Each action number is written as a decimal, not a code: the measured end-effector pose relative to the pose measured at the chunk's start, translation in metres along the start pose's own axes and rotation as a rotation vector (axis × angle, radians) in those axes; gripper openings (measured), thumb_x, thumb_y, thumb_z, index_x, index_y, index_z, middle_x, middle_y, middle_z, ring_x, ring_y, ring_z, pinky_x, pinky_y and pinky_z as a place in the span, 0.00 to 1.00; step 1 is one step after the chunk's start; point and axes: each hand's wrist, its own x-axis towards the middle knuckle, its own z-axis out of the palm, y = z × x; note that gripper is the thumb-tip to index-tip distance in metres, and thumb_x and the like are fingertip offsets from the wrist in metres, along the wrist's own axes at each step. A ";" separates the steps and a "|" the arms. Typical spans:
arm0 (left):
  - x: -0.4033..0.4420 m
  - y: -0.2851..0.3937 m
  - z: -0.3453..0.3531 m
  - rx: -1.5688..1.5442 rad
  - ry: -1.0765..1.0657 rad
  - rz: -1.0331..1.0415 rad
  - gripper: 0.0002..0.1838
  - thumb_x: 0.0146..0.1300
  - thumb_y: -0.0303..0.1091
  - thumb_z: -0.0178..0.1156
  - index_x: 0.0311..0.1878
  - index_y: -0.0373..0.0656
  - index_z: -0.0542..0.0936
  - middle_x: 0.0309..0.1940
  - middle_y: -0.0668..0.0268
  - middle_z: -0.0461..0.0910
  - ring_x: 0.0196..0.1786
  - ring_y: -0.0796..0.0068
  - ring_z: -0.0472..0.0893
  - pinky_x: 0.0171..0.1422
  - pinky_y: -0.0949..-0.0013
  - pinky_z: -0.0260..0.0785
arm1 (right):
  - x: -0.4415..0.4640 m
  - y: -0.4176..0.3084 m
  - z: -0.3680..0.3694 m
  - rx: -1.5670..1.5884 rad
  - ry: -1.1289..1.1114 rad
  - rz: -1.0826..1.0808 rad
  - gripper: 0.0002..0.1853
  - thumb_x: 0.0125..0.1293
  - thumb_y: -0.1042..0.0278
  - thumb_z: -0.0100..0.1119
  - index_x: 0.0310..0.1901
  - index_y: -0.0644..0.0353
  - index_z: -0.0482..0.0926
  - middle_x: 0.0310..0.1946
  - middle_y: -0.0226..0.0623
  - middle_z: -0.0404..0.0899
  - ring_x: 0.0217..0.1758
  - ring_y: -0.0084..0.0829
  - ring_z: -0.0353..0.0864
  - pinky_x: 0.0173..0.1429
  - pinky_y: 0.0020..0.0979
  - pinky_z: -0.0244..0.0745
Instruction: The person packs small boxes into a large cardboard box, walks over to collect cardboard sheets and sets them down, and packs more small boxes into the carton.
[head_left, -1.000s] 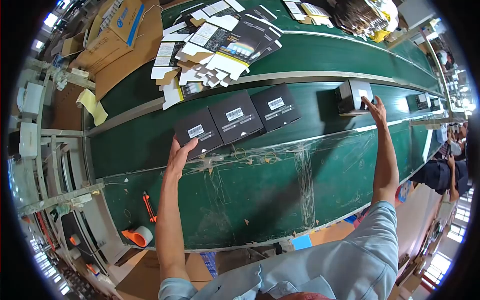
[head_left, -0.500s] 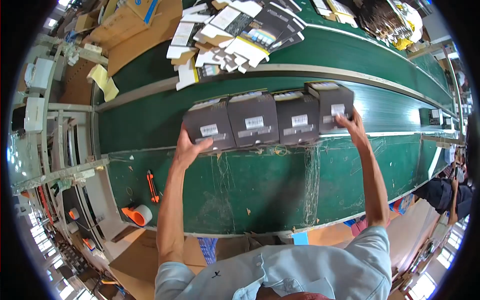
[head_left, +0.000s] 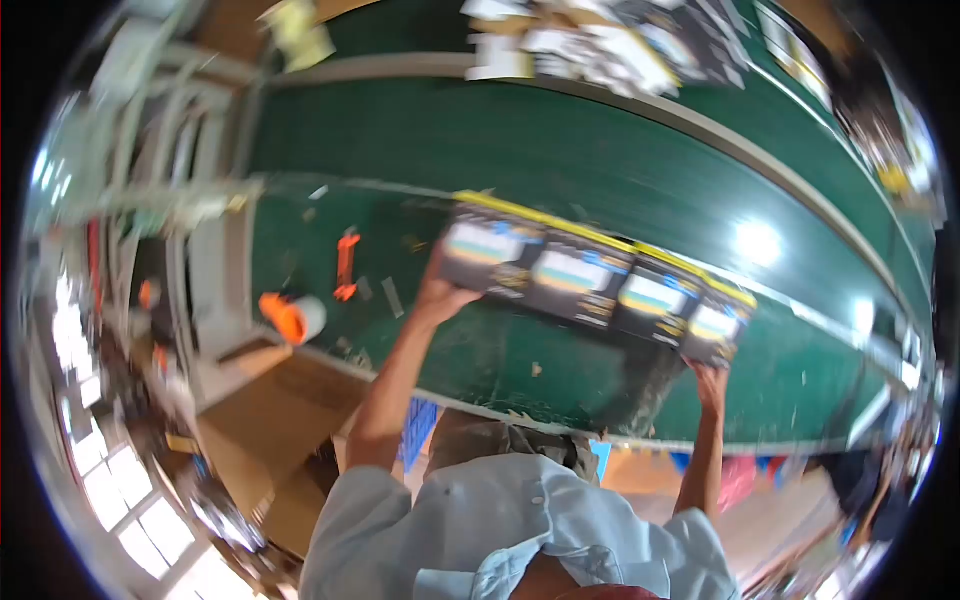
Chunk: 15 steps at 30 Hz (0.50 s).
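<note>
A row of several black printed cartons (head_left: 568, 282), pressed side by side, spans the space between my hands over the green work surface (head_left: 480, 365). Their yellow edges and the coloured pictures on their faces show, blurred by motion. My left hand (head_left: 440, 298) grips the left end of the row, and my right hand (head_left: 708, 376) grips the right end from below. The fingers of both are partly hidden by the cartons. Left of my left hand lie an orange utility knife (head_left: 346, 265) and an orange tape dispenser (head_left: 290, 316) with a pale roll.
Flattened printed cartons (head_left: 610, 45) are piled beyond the metal rail (head_left: 400, 67) at the back. A large brown cardboard box (head_left: 275, 415) stands at the lower left, beside the table's edge. Another person's dark clothing (head_left: 860, 480) appears at the right.
The row has been lifted off the belt and drawn toward me. It has tipped, so the picture faces show instead of the barcode sides. My head view has shifted and turned too.
</note>
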 end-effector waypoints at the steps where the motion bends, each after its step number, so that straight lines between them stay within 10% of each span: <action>1: -0.001 -0.003 0.005 0.037 0.022 0.081 0.57 0.47 0.09 0.69 0.83 0.47 0.59 0.75 0.62 0.71 0.76 0.67 0.71 0.80 0.58 0.67 | 0.009 0.007 -0.015 -0.342 -0.003 0.004 0.25 0.59 0.79 0.73 0.59 0.68 0.82 0.52 0.36 0.86 0.55 0.30 0.84 0.56 0.35 0.81; 6: -0.034 0.035 -0.002 -0.029 0.086 0.194 0.58 0.44 0.17 0.68 0.84 0.48 0.60 0.80 0.64 0.63 0.85 0.67 0.57 0.88 0.59 0.45 | 0.014 -0.053 -0.023 -0.332 -0.054 -0.142 0.27 0.65 0.76 0.72 0.66 0.72 0.78 0.56 0.42 0.84 0.58 0.34 0.83 0.60 0.37 0.82; 11: -0.116 0.065 -0.036 -0.303 0.263 0.428 0.62 0.46 0.14 0.80 0.85 0.47 0.58 0.82 0.64 0.62 0.82 0.65 0.64 0.86 0.52 0.59 | 0.007 -0.163 -0.038 -0.622 -0.043 -0.272 0.27 0.66 0.69 0.72 0.66 0.68 0.80 0.59 0.45 0.84 0.59 0.41 0.84 0.65 0.43 0.80; 15: -0.182 0.096 -0.070 -0.656 0.222 0.606 0.52 0.61 0.31 0.75 0.85 0.50 0.55 0.81 0.62 0.63 0.83 0.57 0.64 0.85 0.43 0.58 | 0.021 -0.247 0.110 -0.438 -0.014 -0.448 0.27 0.67 0.68 0.71 0.66 0.67 0.79 0.61 0.45 0.83 0.62 0.42 0.82 0.68 0.45 0.76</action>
